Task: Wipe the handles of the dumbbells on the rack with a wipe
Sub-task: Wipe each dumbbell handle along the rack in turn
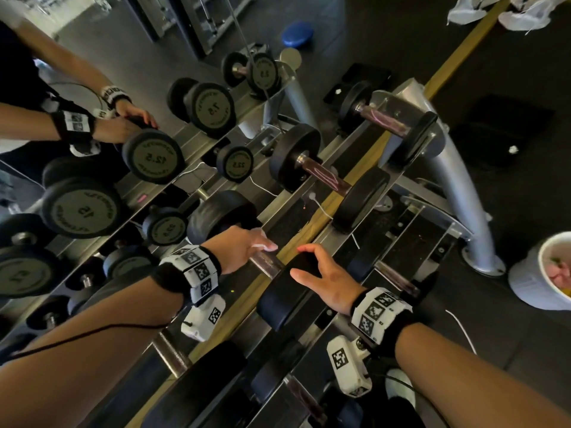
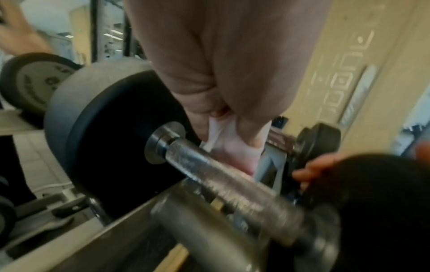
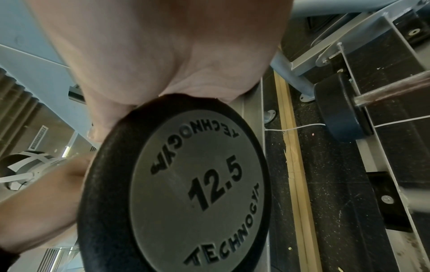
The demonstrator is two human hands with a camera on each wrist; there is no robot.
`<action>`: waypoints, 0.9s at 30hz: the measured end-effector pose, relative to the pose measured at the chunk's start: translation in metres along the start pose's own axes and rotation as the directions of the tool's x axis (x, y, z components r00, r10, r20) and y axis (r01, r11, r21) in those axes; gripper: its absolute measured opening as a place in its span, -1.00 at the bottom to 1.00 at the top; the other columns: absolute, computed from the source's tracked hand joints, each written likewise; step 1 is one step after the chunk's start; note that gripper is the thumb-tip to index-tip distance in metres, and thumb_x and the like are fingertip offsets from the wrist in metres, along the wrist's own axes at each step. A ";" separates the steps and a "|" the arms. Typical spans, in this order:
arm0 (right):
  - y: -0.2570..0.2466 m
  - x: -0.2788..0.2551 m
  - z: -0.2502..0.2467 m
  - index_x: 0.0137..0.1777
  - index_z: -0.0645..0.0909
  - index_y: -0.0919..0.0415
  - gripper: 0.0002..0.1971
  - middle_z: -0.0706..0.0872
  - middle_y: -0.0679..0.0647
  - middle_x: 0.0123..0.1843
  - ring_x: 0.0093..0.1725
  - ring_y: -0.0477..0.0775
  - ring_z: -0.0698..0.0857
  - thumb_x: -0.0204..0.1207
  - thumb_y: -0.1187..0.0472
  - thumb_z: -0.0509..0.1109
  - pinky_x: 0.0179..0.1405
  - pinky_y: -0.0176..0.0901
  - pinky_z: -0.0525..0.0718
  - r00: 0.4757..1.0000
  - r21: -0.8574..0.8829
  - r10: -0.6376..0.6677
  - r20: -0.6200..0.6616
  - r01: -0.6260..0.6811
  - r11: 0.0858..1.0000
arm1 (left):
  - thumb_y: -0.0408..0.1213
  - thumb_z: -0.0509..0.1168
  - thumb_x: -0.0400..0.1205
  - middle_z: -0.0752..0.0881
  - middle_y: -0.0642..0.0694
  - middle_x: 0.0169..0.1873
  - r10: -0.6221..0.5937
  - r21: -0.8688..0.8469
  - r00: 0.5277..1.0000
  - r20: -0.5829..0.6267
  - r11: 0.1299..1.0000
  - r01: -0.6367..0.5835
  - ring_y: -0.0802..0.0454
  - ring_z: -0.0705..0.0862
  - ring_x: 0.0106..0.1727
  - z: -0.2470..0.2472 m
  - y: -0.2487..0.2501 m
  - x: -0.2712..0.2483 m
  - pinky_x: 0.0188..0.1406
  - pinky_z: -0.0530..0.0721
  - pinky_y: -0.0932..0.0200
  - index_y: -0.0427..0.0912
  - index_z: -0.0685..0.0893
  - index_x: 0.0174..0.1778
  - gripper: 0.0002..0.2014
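A 12.5 dumbbell lies on the rack's top rail (image 1: 309,225) in front of me. My left hand (image 1: 251,245) is curled over the far end of its steel handle (image 1: 268,264), with a white wipe (image 1: 262,244) pinched under the fingers. From the left wrist, the wipe (image 2: 215,132) shows between the fingers, just above the knurled handle (image 2: 209,171) and beside the far head (image 2: 111,143). My right hand (image 1: 309,264) cups the near head (image 1: 284,301), thumb and index finger spread round its rim. The right wrist view shows the palm (image 3: 163,55) on top of the 12.5 plate (image 3: 197,184).
Two smaller dumbbells (image 1: 327,177) (image 1: 386,122) sit further along the rack, towards its silver leg (image 1: 460,193). A mirror behind the rack reflects plates (image 1: 154,156) and my hands. A white bin (image 1: 531,273) stands on the dark floor at the right. More dumbbells lie on the lower rail (image 1: 398,279).
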State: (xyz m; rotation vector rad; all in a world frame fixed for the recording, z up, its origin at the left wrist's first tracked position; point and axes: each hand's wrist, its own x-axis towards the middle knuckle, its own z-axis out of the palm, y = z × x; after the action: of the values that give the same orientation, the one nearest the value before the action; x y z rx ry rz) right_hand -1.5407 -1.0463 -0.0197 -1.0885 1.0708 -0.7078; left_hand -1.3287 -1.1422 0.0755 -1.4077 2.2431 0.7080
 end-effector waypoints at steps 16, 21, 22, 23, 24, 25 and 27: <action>-0.002 0.001 -0.002 0.43 0.31 -0.24 -0.51 0.50 -0.05 0.35 0.31 -0.09 0.55 0.58 -0.06 0.43 0.19 -0.23 0.56 1.000 -0.024 0.015 0.020 -0.015 1.000 | -0.29 0.12 0.77 0.70 0.15 0.29 0.072 -0.150 0.997 -0.019 0.986 -0.074 0.21 0.62 0.35 0.019 0.003 -0.023 0.43 0.45 0.17 0.27 0.64 0.27 -0.65; -0.004 -0.001 -0.001 0.43 0.33 -0.23 -0.53 0.52 -0.20 0.26 0.20 -0.28 0.55 0.59 -0.05 0.42 -0.05 -0.52 0.48 1.000 -0.056 0.023 -0.002 -0.023 0.998 | -0.21 0.13 0.78 0.68 -0.02 0.32 0.011 -0.079 1.000 -0.025 0.997 -0.013 0.00 0.69 0.26 0.033 0.004 -0.032 0.39 0.59 0.00 0.46 0.49 0.37 -0.60; -0.005 -0.001 -0.001 0.42 0.33 -0.23 -0.54 0.52 -0.23 0.24 0.18 -0.31 0.54 0.59 -0.05 0.42 -0.10 -0.55 0.48 1.000 -0.061 0.025 -0.003 -0.025 0.998 | -0.20 0.12 0.78 0.70 -0.04 0.29 0.000 -0.075 1.000 -0.021 0.997 -0.002 -0.04 0.70 0.24 0.036 0.005 -0.036 0.36 0.60 -0.05 0.45 0.49 0.36 -0.62; -0.007 -0.002 -0.002 0.42 0.33 -0.23 -0.54 0.52 -0.24 0.23 0.16 -0.32 0.54 0.60 -0.05 0.41 -0.12 -0.55 0.46 1.000 -0.067 0.027 0.001 -0.027 0.997 | -0.19 0.12 0.78 0.70 -0.03 0.30 -0.013 -0.090 1.000 -0.016 0.996 0.012 -0.04 0.68 0.27 0.038 0.006 -0.039 0.38 0.57 -0.06 0.41 0.51 0.36 -0.64; -0.009 -0.002 -0.002 0.42 0.32 -0.22 -0.55 0.51 -0.24 0.22 0.16 -0.32 0.54 0.61 -0.04 0.41 -0.12 -0.55 0.45 1.000 -0.075 0.026 0.009 -0.025 0.997 | -0.18 0.12 0.78 0.69 0.03 0.33 -0.035 -0.110 0.999 -0.008 0.993 0.034 -0.01 0.65 0.33 0.040 0.005 -0.043 0.43 0.54 -0.05 0.36 0.56 0.35 -0.66; -0.011 -0.002 -0.002 0.42 0.31 -0.21 -0.55 0.51 -0.23 0.21 0.15 -0.31 0.53 0.61 -0.02 0.40 -0.10 -0.53 0.44 1.000 -0.083 0.023 0.015 -0.022 0.996 | -0.18 0.13 0.79 0.68 0.09 0.35 -0.065 -0.138 0.998 -0.003 0.988 0.063 0.05 0.63 0.36 0.039 0.005 -0.047 0.47 0.51 -0.02 0.31 0.62 0.33 -0.68; -0.014 -0.003 -0.002 0.42 0.31 -0.19 -0.56 0.51 -0.20 0.19 0.15 -0.25 0.55 0.62 0.00 0.39 -0.07 -0.44 0.49 0.999 -0.085 0.032 0.017 -0.030 0.996 | -0.18 0.13 0.79 0.69 0.14 0.30 -0.152 -0.297 0.987 -0.041 0.945 0.133 0.12 0.66 0.30 0.035 0.004 -0.053 0.41 0.55 0.07 0.17 0.69 0.33 -0.70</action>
State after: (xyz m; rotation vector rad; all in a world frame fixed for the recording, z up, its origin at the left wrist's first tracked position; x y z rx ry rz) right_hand -1.5428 -1.0489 -0.0062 -1.1462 1.1082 -0.6314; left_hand -1.3076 -1.0820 0.0793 -1.7353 2.1194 0.9914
